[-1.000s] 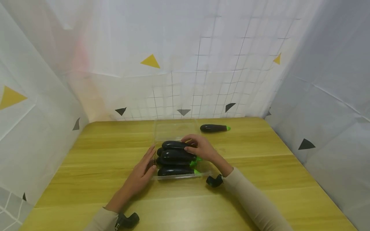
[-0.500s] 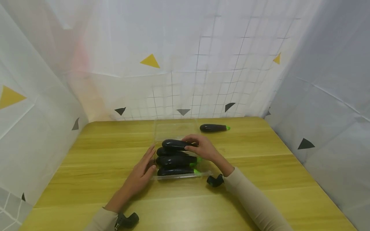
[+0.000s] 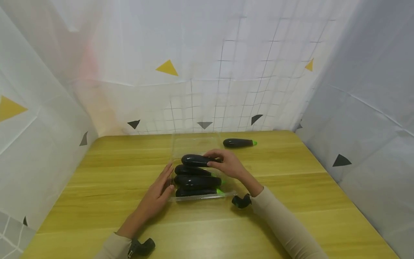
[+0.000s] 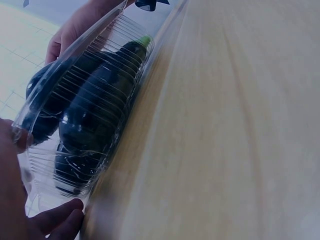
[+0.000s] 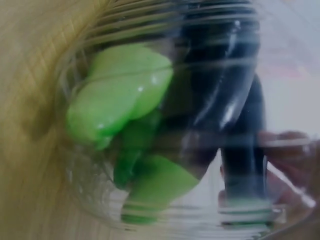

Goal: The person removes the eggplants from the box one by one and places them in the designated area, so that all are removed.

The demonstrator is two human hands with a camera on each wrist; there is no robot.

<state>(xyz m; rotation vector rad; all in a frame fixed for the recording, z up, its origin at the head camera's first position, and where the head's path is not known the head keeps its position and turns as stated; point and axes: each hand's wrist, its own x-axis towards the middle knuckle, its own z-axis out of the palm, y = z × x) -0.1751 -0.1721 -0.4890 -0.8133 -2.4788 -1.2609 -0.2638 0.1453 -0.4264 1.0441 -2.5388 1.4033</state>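
Note:
A clear plastic clamshell box (image 3: 207, 197) lies with its lid (image 3: 195, 144) folded back toward the far edge. Inside are several dark eggplants with green stem ends, including a front eggplant (image 3: 197, 181). My right hand (image 3: 228, 164) grips the stem-side part of the rearmost eggplant (image 3: 193, 160), on top of the pile; its stem is hidden by the fingers. Against the box's left end rests my left hand (image 3: 156, 192), its fingers extended along the wall. Through the ribbed plastic, the left wrist view shows eggplants (image 4: 92, 112), and the right wrist view shows a green stem cap (image 5: 120, 90).
Another eggplant (image 3: 238, 143) lies on the wood-grain table (image 3: 207, 230) behind and to the right of the box. A white sheet wall (image 3: 129, 64) with grid lines and coloured triangles stands behind, with more sheets at both sides.
The eggplant in my right hand has risen slightly and shifted back. The middle eggplant has slid toward the front of the box, uncovering another behind it. My left hand stays in place.

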